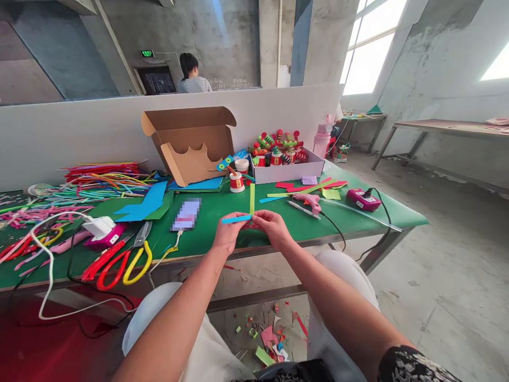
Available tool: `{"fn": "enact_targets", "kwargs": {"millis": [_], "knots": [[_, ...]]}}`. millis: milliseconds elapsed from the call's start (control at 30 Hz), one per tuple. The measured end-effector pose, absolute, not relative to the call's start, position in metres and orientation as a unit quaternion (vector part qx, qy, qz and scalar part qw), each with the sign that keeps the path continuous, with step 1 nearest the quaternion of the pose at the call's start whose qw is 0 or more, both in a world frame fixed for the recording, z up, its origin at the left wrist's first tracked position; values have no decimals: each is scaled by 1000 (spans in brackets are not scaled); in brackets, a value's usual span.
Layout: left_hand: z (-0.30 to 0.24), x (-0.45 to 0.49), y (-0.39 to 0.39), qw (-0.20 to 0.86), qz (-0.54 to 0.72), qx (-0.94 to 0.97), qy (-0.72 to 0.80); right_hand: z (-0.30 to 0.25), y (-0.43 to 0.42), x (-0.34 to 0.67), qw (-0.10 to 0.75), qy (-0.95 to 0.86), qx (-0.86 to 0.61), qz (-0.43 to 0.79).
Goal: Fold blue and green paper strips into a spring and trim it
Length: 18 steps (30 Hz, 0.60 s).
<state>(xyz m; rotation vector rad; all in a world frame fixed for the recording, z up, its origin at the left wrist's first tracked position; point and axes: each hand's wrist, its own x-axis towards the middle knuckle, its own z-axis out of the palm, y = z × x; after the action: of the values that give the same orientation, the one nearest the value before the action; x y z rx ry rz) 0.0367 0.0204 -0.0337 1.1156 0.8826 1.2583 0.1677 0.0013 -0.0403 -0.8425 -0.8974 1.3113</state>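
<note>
Over the front edge of the green table [207,236], my left hand [227,237] and my right hand [272,225] meet, both pinched. Between them they hold two paper strips joined at a corner: a blue strip [236,218] sticking out to the left and a yellow-green strip [252,198] standing upright. My left fingers pinch the blue strip near the joint. The fingers of the right hand close on the joint from the right.
Scissors with red and yellow handles [119,262] lie front left, beside cables and a heap of pipe cleaners [99,178]. An open cardboard box [191,143], a white box of finished crafts [284,162], a pink glue gun [308,200] and paper strips occupy the back. A person [193,74] sits beyond the partition.
</note>
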Motion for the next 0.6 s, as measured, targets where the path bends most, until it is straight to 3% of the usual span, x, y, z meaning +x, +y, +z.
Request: {"fn": "enact_targets", "kwargs": {"millis": [233,600], "knots": [[-33,41,17,605,533,479,347,-43,1,161,663,-355,-374,543],[-41,36,26,557,533,496,399,-43,-2,163,621,-392,-384,560]]}}
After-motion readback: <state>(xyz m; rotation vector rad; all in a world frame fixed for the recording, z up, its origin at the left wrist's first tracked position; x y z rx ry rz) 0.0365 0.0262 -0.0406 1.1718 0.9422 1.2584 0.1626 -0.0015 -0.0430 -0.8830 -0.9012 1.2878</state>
